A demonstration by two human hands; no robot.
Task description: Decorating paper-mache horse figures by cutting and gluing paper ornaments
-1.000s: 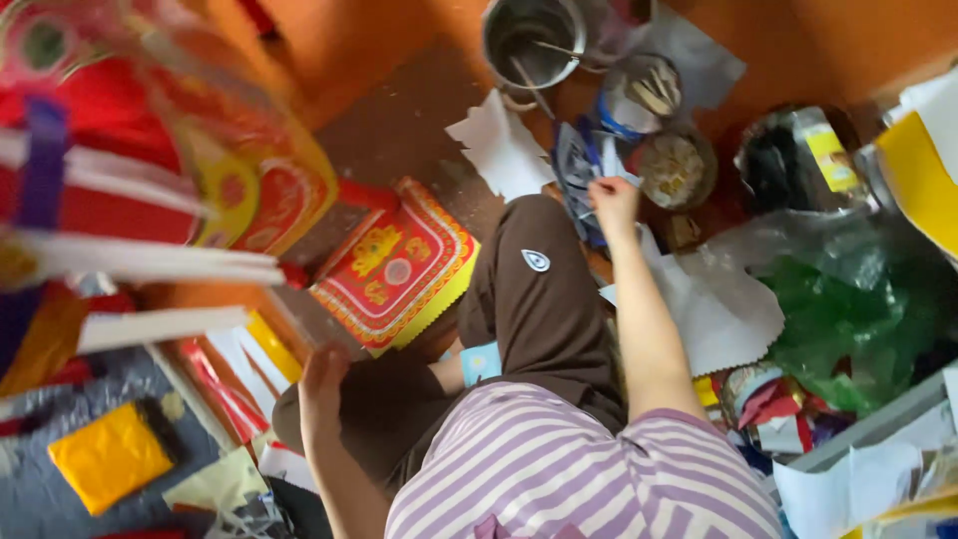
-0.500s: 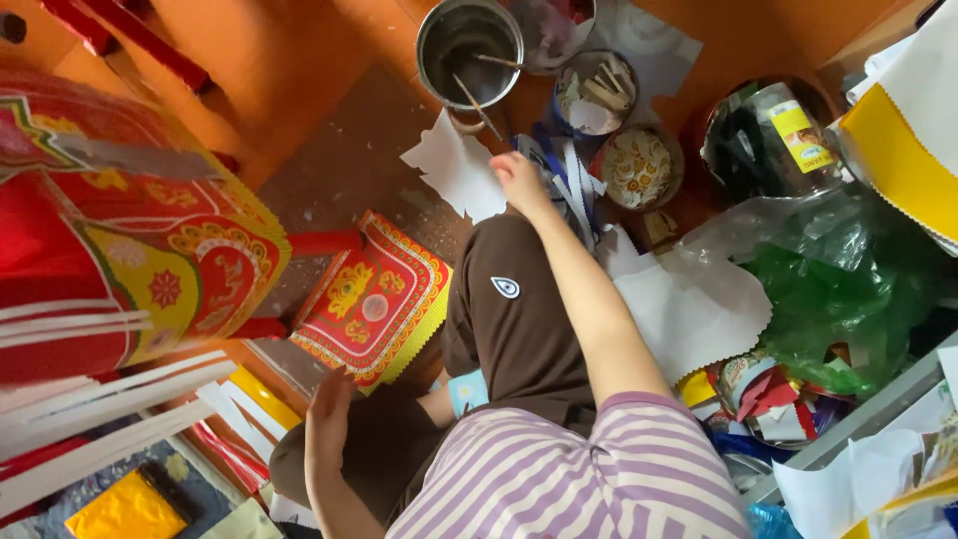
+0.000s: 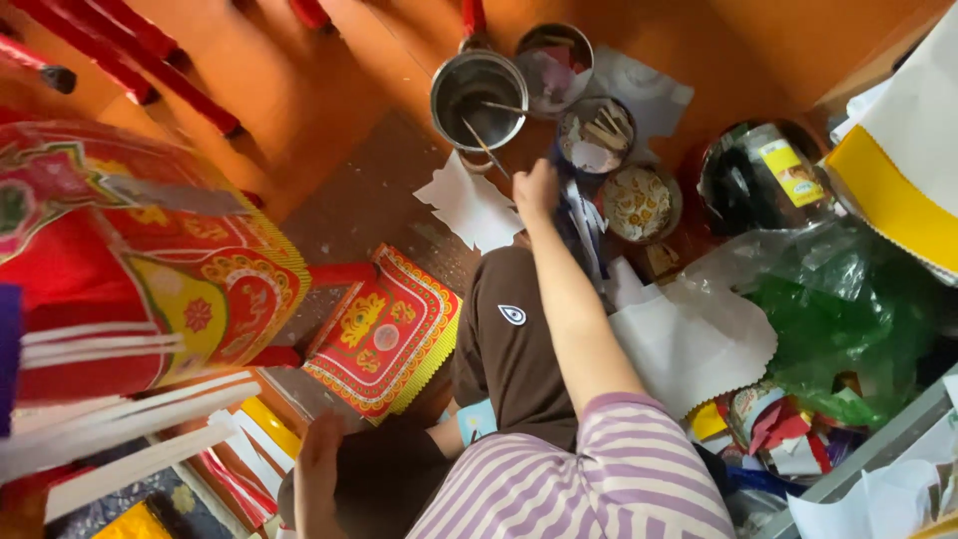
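Head view: The right hand (image 3: 536, 190) is stretched forward over the knee, and its fingers (image 3: 529, 172) are curled at the near rim of the round steel pot (image 3: 477, 92), just beside the thin stick (image 3: 486, 148) that leans out of that pot. Whether the stick is actually pinched cannot be told, since the fingertips are hidden behind the knuckles. The white scalloped paper sheet (image 3: 469, 205) lies on the floor directly left of the fingers, apart from them. Judged from this, the work is at an early stage: the stick is only being reached for, and the ornate red-and-gold paper panel (image 3: 384, 334) lies flat and untouched, well behind the fingers, beside the brown trouser leg (image 3: 509, 339).

The pot looks dull grey and nearly empty inside, with a second stick resting across it. Small round tins (image 3: 636, 203) with scraps sit just right of the fingers.

The left hand (image 3: 317, 469) rests low by the body, fingers loosely released, grasping nothing, near the white paper strips (image 3: 130, 429).
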